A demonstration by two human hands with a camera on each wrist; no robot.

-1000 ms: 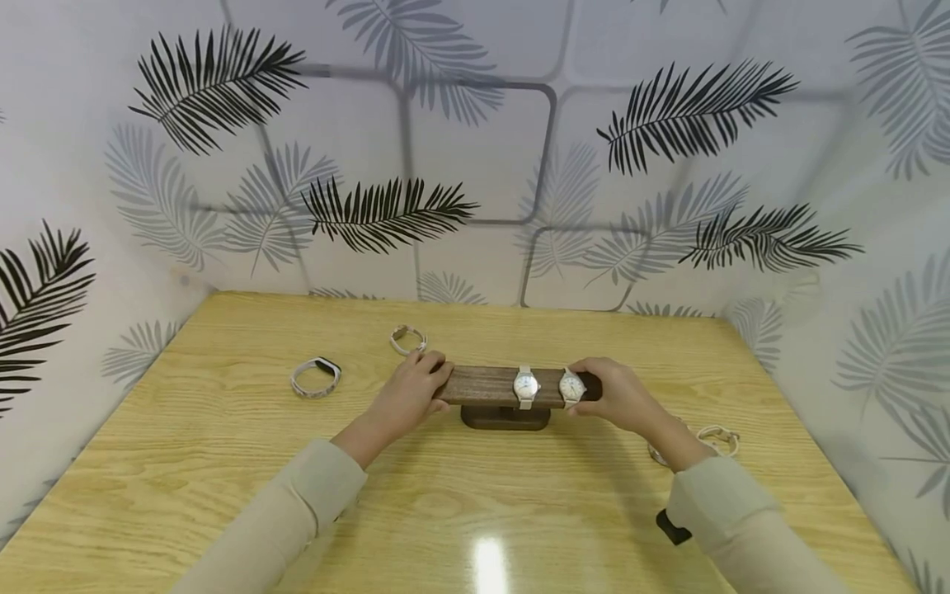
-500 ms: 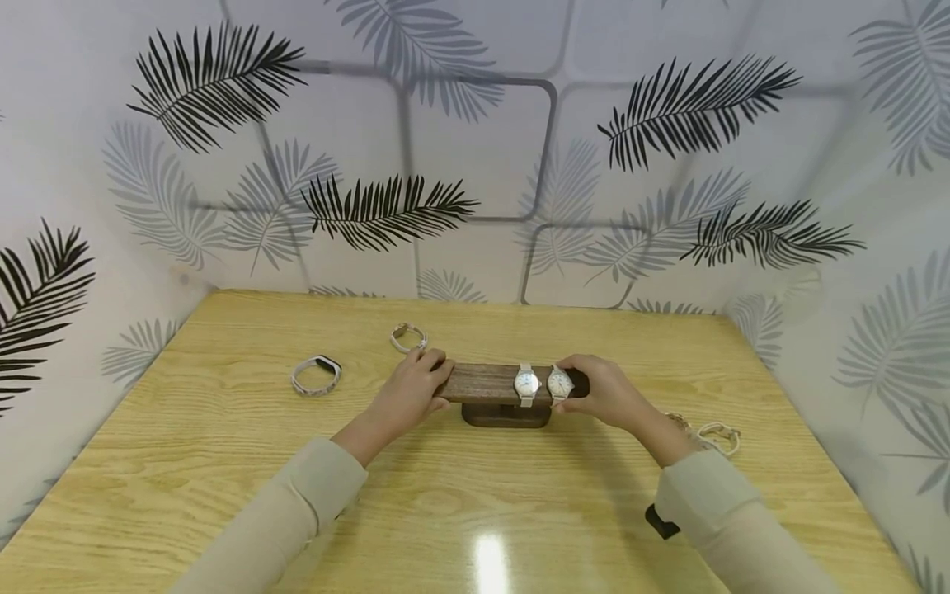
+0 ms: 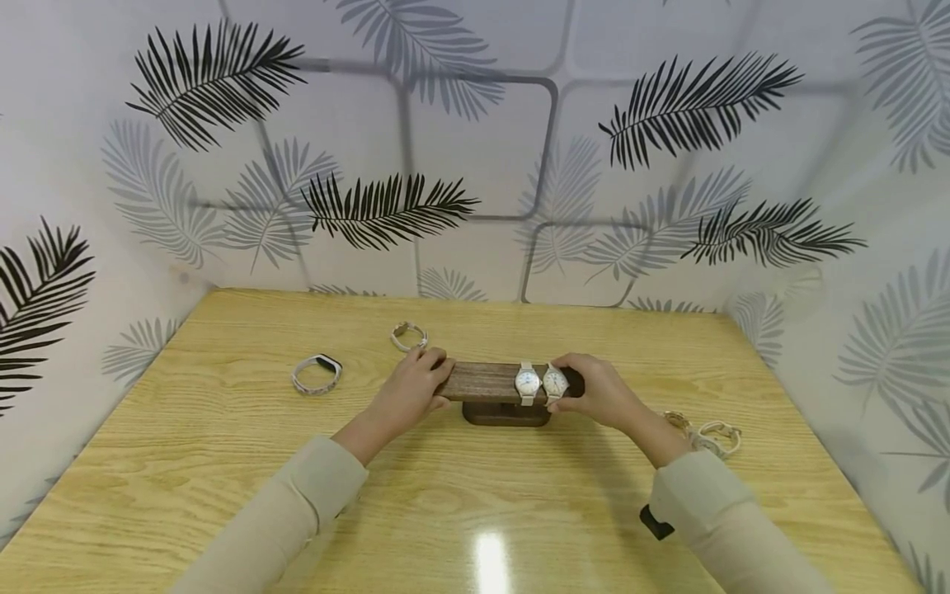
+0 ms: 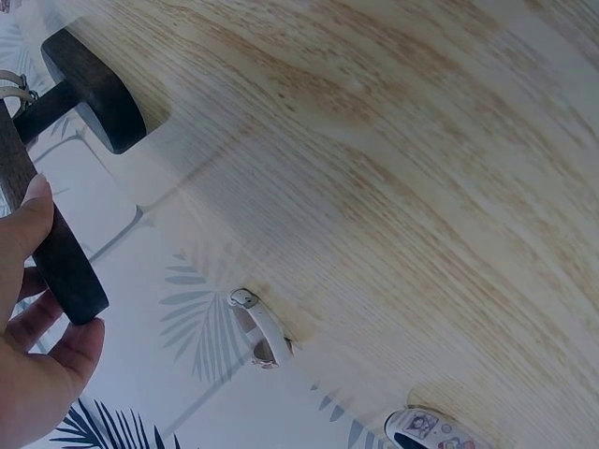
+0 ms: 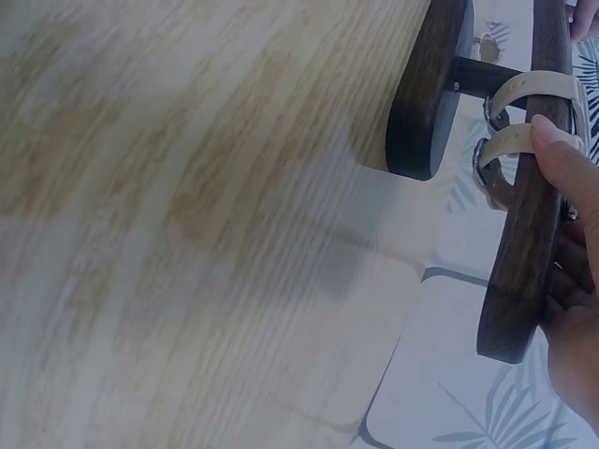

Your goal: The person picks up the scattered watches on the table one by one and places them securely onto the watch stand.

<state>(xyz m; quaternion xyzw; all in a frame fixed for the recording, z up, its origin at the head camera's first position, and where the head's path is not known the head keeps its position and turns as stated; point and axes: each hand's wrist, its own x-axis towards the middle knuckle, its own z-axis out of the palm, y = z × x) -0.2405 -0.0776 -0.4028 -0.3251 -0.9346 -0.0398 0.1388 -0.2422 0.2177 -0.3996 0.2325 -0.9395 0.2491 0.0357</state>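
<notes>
A dark wooden watch stand stands mid-table on its base. My left hand grips the left end of its bar; in the left wrist view, fingers and thumb lie on both sides of the bar. Two pale-strapped watches are looped round the bar's right half. The left watch is untouched. My right hand holds the right watch; in the right wrist view the thumb presses its strap, with fingers partly hidden behind the bar. Both straps' buckles hang below.
A pale band with a black face and a small white-strapped watch lie left of the stand. Several watches, one with a cream strap, lie near my right forearm. A leaf-patterned backdrop rises behind the table.
My right hand has slid the right watch leftwards along the bar, closer to the other watch. The left hand keeps its grip and the stand stays in place.
</notes>
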